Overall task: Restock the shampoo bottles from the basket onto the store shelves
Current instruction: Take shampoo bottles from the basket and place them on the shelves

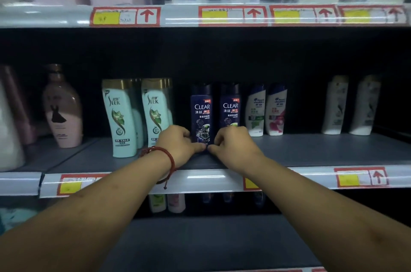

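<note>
"Dark blue, both of them. In the head view the left CLEAR bottle [202,113] and the right CLEAR bottle [230,111] stand upright side by side at the centre of the frame, on the middle shelf [311,149]."

"And the hands?"

"Both reach in from the bottom of the frame. The left hand [178,143] is at the foot of the left CLEAR bottle, its fingers [185,132] curled against the bottle's left edge and its thumb lying along the base. The right hand [232,146] comes from the other side. Its fingers [220,136] are curled at that same bottle's right edge and hide the foot of the right CLEAR bottle. The two thumb tips almost meet under the label."

"So the bottle is held between them?"

"Pinched low down from both sides. Whether its base sits on the shelf or just above it, I cannot tell."

"What else?"

"Left of centre are pale green SLEK bottles [120,120] with gold caps, just beside the left hand. Right of centre are two white bottles [255,111], near the right CLEAR bottle. A pink bottle [63,111] stands at far left. There is a red cord bracelet [164,153] on the left wrist, and red-and-yellow price tags [124,17] run along the shelf edge near the top of the frame."
</note>
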Motion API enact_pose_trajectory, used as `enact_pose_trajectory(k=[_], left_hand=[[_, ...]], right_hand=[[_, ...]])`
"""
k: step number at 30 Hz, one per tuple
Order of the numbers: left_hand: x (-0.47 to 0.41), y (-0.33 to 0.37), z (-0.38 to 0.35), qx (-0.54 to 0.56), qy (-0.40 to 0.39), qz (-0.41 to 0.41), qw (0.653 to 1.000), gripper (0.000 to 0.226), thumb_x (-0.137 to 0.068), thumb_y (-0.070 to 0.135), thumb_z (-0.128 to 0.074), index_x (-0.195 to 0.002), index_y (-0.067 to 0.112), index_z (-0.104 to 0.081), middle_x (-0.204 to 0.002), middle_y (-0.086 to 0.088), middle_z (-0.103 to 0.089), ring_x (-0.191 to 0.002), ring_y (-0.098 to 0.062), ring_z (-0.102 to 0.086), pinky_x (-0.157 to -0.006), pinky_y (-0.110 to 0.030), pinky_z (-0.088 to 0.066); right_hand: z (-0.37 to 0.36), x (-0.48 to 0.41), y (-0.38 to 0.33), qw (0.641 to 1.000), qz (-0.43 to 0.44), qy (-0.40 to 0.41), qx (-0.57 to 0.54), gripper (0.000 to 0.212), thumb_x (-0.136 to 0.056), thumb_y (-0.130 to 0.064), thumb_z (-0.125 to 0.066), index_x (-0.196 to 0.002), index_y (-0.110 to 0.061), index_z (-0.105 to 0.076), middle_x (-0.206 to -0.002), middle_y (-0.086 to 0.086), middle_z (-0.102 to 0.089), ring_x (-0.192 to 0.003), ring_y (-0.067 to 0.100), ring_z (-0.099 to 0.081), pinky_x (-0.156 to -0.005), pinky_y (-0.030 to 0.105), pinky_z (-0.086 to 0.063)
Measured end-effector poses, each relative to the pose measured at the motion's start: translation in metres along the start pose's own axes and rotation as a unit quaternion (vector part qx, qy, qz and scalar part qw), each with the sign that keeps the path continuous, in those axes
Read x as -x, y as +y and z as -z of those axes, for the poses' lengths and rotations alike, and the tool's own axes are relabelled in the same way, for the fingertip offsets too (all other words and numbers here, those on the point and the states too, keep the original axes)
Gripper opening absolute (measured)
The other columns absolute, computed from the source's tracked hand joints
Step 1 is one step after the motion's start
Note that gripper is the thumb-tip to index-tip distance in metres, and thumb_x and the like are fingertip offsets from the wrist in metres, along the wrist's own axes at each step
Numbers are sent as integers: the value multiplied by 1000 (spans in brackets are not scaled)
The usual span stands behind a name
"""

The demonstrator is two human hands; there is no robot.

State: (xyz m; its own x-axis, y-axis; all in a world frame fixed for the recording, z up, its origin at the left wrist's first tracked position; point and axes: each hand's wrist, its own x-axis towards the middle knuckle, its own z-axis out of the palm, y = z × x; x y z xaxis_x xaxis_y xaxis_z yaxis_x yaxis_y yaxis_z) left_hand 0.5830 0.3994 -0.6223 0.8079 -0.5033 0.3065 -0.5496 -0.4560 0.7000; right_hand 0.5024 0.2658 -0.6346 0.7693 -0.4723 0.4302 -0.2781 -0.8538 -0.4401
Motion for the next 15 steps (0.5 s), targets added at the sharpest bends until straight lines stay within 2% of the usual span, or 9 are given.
enact_pose_trajectory(k=[2, 3, 4, 5, 6, 8, 10, 12, 15], left_hand=[[11, 6, 7, -38, 11, 4, 999, 39, -78, 36, -82, -66, 27, -45, -96, -11, -72, -95, -25, -67, -87, -36, -53], [17, 8, 11, -59, 19, -2, 998, 34, -79, 36, -80, -70, 24, -50, -97, -12, -71, -94, -26, -66, -86, -37, -54], [22, 10, 13, -90, 24, -16, 996, 26, -82, 37, -77, -80, 18, -58, -99, -13, -70, -94, -27, -66, -86, -37, -54], [29, 13, 15, -126, 28, -41, 991, 28, -85, 36, -73, -96, 12, -63, -103, -13, -68, -97, -27, -65, -87, -37, -54], [34, 16, 14, -157, 29, -72, 985, 36, -87, 34, -70, -111, 8, -63, -108, -12, -66, -101, -26, -63, -88, -35, -54], [51, 28, 10, -192, 26, -128, 973, 41, -89, 31, -66, -123, 9, -59, -115, -10, -62, -108, -25, -60, -89, -30, -51], [70, 46, 1, -209, 6, -169, 963, 45, -89, 32, -65, -127, 10, -56, -120, -8, -59, -112, -24, -57, -90, -26, -47], [87, 65, -12, -218, -24, -191, 957, 48, -87, 38, -65, -127, 13, -55, -122, -6, -59, -111, -25, -58, -93, -32, -51], [109, 101, -40, -221, -67, -204, 951, 55, -80, 48, -65, -125, 19, -56, -119, -5, -63, -106, -26, -62, -88, -41, -55]], right_hand=[[12, 10, 4, 1000, 4, 7, 7, 19, -86, -35, -71, -84, -17, -65, -89, 5, -66, -86, 24, -63, -75, 36, -56], [20, 16, 6, 1000, 0, 13, 17, 17, -87, -36, -69, -87, -19, -64, -90, 4, -66, -86, 24, -63, -75, 37, -57], [27, 23, 9, 999, -5, 16, 29, 16, -88, -35, -67, -90, -19, -64, -92, 4, -66, -87, 25, -63, -75, 38, -57], [36, 31, 12, 999, -8, 20, 37, 15, -90, -33, -65, -95, -18, -65, -95, 4, -66, -89, 26, -63, -76, 38, -57], [44, 39, 17, 999, -9, 25, 41, 17, -92, -31, -63, -100, -17, -65, -100, 5, -67, -92, 27, -63, -78, 39, -57], [62, 56, 28, 998, -7, 36, 46, 25, -93, -31, -62, -113, -15, -65, -113, 7, -66, -102, 28, -62, -84, 39, -55], [82, 74, 43, 998, -8, 33, 59, 36, -92, -32, -63, -124, -16, -61, -125, 9, -62, -111, 29, -60, -90, 41, -53], [103, 96, 60, 997, -16, 15, 68, 45, -90, -34, -67, -131, -17, -57, -131, 9, -58, -115, 30, -58, -93, 42, -52], [137, 133, 91, 996, -38, 7, 85, 51, -88, -35, -70, -133, -16, -55, -132, 9, -54, -116, 30, -57, -93, 39, -50]])
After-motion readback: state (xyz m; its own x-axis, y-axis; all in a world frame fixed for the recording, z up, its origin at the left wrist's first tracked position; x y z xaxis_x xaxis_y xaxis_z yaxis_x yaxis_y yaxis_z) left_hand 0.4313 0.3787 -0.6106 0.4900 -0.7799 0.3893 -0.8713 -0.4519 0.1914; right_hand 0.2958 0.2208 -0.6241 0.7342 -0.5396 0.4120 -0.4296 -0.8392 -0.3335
